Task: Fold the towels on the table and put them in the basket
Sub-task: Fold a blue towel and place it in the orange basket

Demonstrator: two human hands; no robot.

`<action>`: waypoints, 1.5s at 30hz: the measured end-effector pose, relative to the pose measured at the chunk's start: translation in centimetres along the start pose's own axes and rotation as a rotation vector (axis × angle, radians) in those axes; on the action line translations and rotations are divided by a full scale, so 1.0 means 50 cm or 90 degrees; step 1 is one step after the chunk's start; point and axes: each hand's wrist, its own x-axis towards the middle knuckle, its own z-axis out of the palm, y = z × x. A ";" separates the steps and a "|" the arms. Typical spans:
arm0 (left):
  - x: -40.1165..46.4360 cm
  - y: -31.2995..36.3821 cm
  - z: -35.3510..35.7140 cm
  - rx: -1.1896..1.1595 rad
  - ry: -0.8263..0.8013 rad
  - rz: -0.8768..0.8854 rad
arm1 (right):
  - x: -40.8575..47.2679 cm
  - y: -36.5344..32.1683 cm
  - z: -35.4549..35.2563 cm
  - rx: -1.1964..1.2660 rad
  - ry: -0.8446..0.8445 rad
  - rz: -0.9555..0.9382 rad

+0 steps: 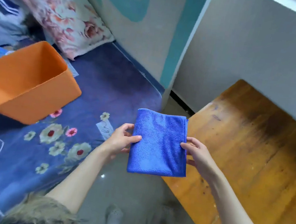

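— Blue folded towel (159, 144) held in the air between left hand (119, 142) and right hand (197, 156), each pinching a side edge.

— Where exactly?

— Above the floor, between bed and wooden tabletop (249, 162); orange basket (25, 80) sits on the bed (108, 91), well left.

Head-worn view, steeply downward, close over table (251, 153).

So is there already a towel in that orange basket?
No, the basket shows only its bare orange inside, while both hands hold the blue towel above the floor.
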 end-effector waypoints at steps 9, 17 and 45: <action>-0.094 -0.056 -0.392 -0.128 0.200 0.015 | 0.053 -0.126 0.422 -0.114 -0.149 -0.040; -0.055 -0.048 -0.608 -0.229 0.291 0.014 | 0.166 -0.251 0.653 -0.207 -0.247 -0.060; 0.561 -0.243 -1.234 -0.202 0.552 -0.341 | 0.894 -0.215 1.420 -0.522 -0.330 0.099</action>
